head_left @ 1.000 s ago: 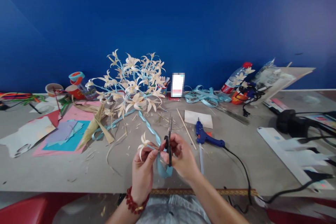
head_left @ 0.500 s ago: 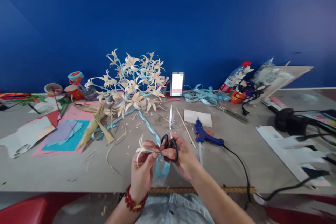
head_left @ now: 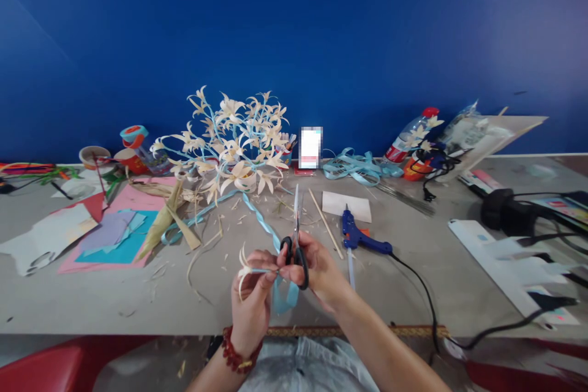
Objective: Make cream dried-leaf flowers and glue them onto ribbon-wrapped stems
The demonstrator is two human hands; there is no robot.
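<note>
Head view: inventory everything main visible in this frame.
flower: 1, cream, left hand
scissors: 1, black-handled, right hand
ribbon: several lengths, light blue, centre, back
bouquet: 1, cream, back, left of centre
glue gun: 1, blue, right of centre
stick: 1, tan, left of glue gun
card: 1, white, behind glue gun
papers: several, mixed colours, left
husks: several, straw, on papers
cups: several, orange or pale, back
screen: 1, white, blurred, back centre
bottle: 1, clear, back right
power strip: 1, white, right
table: 1, grey, below
wall: 1, blue, behind
bracelet: 1, red, left wrist
hands: 2, bare, lower centre
</note>
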